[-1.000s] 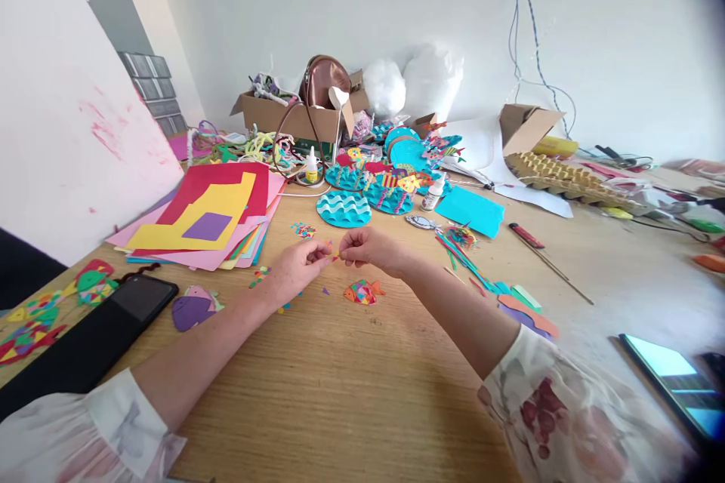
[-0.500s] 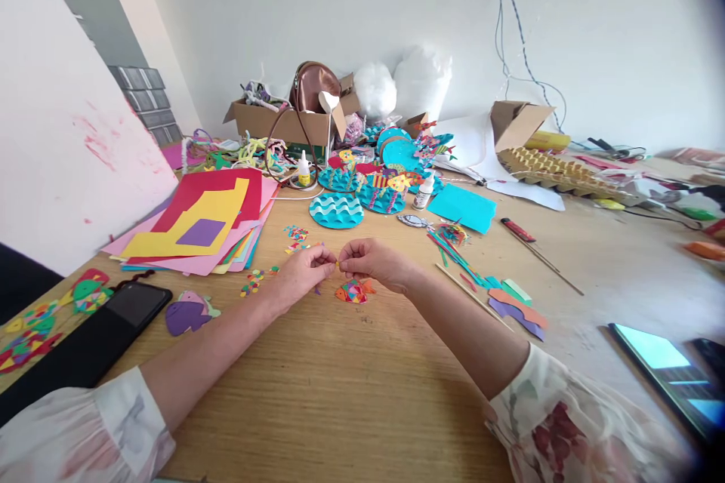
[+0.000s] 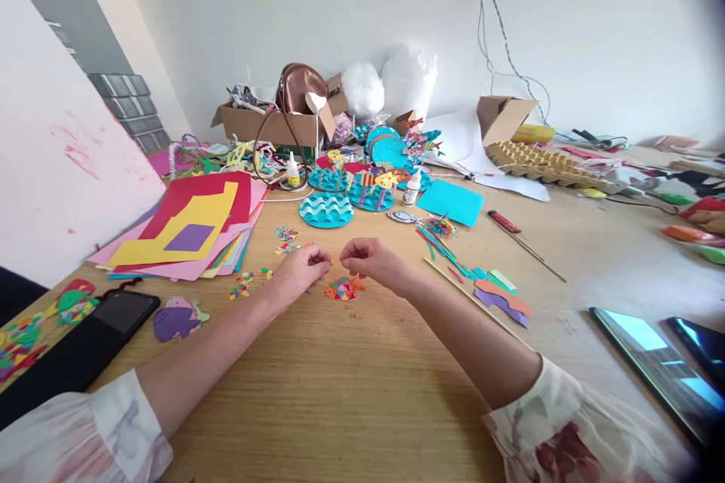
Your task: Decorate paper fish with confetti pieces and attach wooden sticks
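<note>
My left hand (image 3: 306,269) is closed in a pinch, with a tiny yellow paper piece (image 3: 332,263) at its fingertips. A small gap to the right, my right hand (image 3: 371,263) has thumb and forefinger pressed together; whatever they hold is too small to make out. Just below both hands lies a paper fish (image 3: 343,289) covered in multicoloured bits, with an orange head and tail. Small paper dots (image 3: 242,285) lie scattered left of my left hand, and more coloured confetti (image 3: 286,235) sits beyond it.
Stacked coloured paper (image 3: 186,223) and purple fish cut-outs (image 3: 180,319) lie left. Behind stand a wavy blue disc (image 3: 325,210) and glue bottles (image 3: 412,187), (image 3: 293,170). Paper strips (image 3: 447,250), a wooden stick (image 3: 476,300), a cutter (image 3: 504,222) and phones (image 3: 640,355) are right.
My hands have drawn slightly apart, the yellow piece staying by the left fingertips. The whole view has shifted a little, so the table's things appear further left.
</note>
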`<state>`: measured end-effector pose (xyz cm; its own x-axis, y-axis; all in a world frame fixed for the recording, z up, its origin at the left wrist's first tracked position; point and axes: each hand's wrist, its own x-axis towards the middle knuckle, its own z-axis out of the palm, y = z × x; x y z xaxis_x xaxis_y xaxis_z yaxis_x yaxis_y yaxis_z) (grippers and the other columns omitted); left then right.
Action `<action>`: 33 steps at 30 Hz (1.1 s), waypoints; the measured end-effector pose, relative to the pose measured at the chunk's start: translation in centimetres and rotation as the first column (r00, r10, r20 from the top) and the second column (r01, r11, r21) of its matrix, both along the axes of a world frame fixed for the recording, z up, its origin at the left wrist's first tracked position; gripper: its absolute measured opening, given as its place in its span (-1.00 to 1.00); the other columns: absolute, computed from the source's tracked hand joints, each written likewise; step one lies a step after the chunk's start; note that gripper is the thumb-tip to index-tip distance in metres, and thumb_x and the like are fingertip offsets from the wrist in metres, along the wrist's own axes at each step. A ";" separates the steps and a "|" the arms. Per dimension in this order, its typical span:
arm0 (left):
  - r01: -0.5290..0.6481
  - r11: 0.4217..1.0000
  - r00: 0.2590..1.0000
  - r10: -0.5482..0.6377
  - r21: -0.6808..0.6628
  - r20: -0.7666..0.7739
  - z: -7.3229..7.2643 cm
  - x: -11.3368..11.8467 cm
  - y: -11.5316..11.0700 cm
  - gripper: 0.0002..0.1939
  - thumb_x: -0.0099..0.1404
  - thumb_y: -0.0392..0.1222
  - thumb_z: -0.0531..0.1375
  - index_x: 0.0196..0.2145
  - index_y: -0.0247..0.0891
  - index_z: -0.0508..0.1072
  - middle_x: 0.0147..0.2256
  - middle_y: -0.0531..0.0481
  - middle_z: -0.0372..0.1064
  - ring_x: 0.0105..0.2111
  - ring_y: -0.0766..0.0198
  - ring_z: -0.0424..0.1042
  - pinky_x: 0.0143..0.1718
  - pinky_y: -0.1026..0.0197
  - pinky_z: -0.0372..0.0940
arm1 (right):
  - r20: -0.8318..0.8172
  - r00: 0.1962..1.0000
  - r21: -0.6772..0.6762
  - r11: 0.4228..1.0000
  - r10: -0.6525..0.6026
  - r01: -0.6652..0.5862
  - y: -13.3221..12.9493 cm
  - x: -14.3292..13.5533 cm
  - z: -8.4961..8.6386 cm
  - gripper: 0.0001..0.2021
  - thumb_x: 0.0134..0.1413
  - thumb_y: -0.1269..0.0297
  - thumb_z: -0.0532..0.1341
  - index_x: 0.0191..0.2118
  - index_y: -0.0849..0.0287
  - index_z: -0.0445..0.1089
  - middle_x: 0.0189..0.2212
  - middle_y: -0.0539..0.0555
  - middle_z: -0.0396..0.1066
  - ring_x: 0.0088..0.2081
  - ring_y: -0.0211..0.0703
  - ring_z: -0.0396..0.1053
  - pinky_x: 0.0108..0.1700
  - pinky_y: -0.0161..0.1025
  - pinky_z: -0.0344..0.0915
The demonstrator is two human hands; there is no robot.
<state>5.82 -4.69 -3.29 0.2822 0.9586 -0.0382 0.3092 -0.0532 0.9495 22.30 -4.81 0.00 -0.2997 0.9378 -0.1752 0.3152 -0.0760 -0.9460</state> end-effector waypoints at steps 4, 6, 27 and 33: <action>0.027 0.998 0.999 -0.026 0.049 -0.027 0.0 0.3 0.1 -0.89 0.01 -0.19 0.11 -0.48 -0.28 0.32 -0.62 0.13 0.24 -0.62 0.38 0.23 -0.60 0.34 0.14 | 0.020 0.999 -0.072 0.997 -0.032 0.033 -0.5 -0.2 -0.2 -0.88 -0.10 0.52 0.17 -0.57 0.25 0.33 -0.71 -0.13 0.22 -0.64 -0.48 0.14 -0.61 -0.48 0.05; 0.042 0.994 0.997 -0.036 0.102 -0.063 0.2 0.2 0.1 -0.90 0.03 -0.20 0.10 -0.49 -0.28 0.33 -0.62 0.13 0.24 -0.62 0.38 0.22 -0.60 0.35 0.13 | 0.003 1.000 -0.148 0.988 -0.031 0.031 -0.7 -0.3 -0.1 -0.85 -0.03 0.45 0.13 -0.57 0.25 0.32 -0.72 -0.11 0.23 -0.66 -0.46 0.17 -0.64 -0.47 0.04; 0.090 0.896 0.993 -0.046 0.434 -0.111 1.3 -1.5 -1.0 -0.86 0.18 -0.26 0.05 -0.29 -0.26 0.35 -0.35 -0.03 0.35 -0.31 0.26 0.34 -0.24 0.23 0.23 | -0.042 0.999 -0.240 0.971 0.004 -0.014 -0.8 -0.7 0.2 -0.85 -0.03 0.42 0.07 -0.57 0.22 0.21 -0.71 -0.10 0.20 -0.68 -0.44 0.17 -0.66 -0.48 0.07; -0.107 0.986 0.966 0.072 0.130 0.249 0.8 -2.6 0.5 -0.82 0.12 -0.16 0.10 -0.32 -0.30 0.33 -0.49 0.08 0.27 -0.48 0.40 0.28 -0.41 0.34 0.21 | 0.198 0.980 0.057 0.998 -0.020 0.009 -0.5 0.5 -0.5 -0.90 -0.14 0.46 0.11 -0.59 0.20 0.26 -0.71 -0.10 0.20 -0.63 -0.39 0.17 -0.57 -0.42 0.06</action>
